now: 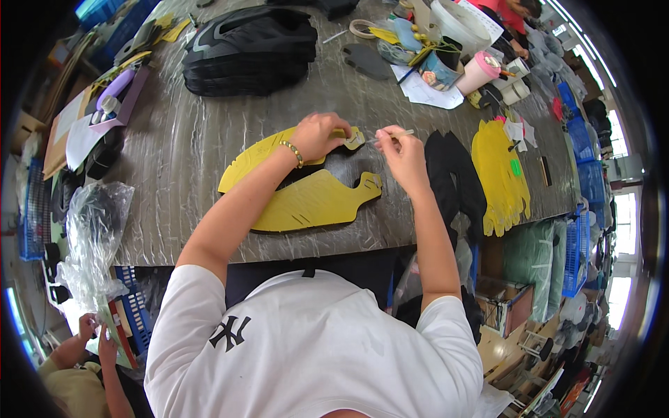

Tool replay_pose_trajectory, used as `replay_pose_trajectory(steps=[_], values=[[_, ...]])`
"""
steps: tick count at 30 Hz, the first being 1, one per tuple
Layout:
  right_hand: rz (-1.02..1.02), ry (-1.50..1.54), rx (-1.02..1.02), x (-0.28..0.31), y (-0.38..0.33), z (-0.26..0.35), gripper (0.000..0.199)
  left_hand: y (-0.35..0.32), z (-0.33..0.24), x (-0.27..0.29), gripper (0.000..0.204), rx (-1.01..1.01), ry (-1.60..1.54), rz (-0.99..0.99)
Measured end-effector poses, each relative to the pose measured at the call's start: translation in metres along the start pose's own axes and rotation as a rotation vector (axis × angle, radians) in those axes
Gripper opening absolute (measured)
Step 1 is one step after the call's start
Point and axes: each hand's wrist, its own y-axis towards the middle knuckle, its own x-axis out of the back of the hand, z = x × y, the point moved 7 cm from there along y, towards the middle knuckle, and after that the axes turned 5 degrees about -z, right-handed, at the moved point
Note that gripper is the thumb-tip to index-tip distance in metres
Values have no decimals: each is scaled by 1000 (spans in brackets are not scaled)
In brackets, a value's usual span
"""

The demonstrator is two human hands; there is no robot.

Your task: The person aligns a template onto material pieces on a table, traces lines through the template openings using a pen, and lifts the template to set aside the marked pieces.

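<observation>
A flat yellow template (306, 202) with cut slits and two curved arms lies on the table in front of me, with dark material showing under its edges. My left forearm crosses it, hiding whether the two arms join. On the template's far arm, my left hand (320, 136) presses down with bent fingers near its slotted tip (356, 139). Just right of that tip, my right hand (404, 161) pinches a thin pale stick (403, 132), like a slim marking pen; its exact kind is too small to tell.
A stack of black shoe uppers (251, 59) sits at the far left. To the right lie black cut pieces (453, 177) and yellow cut pieces (498, 174). Farther back are a pink cup (479, 72), a white bucket (461, 28) and tape rolls. Another person's hands (97, 334) show at lower left.
</observation>
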Motion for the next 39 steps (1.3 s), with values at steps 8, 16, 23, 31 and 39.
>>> replay_pose_trajectory(steps=[8, 16, 23, 31, 39], values=[[-51, -185, 169, 52, -48, 31, 10, -39, -68, 3, 24, -116, 81, -28], [234, -461, 196, 18, -90, 6, 24, -85, -104, -28, 27, -59, 221, -247], [236, -601, 283, 7, -96, 2, 24, -87, -107, -37, 20, -29, 229, -264], [208, -534, 251, 14, -87, 9, 19, -91, -105, -39, 14, -27, 222, -273], [83, -104, 7, 25, -73, 14, 24, -93, -102, -39, 11, -29, 186, -308]])
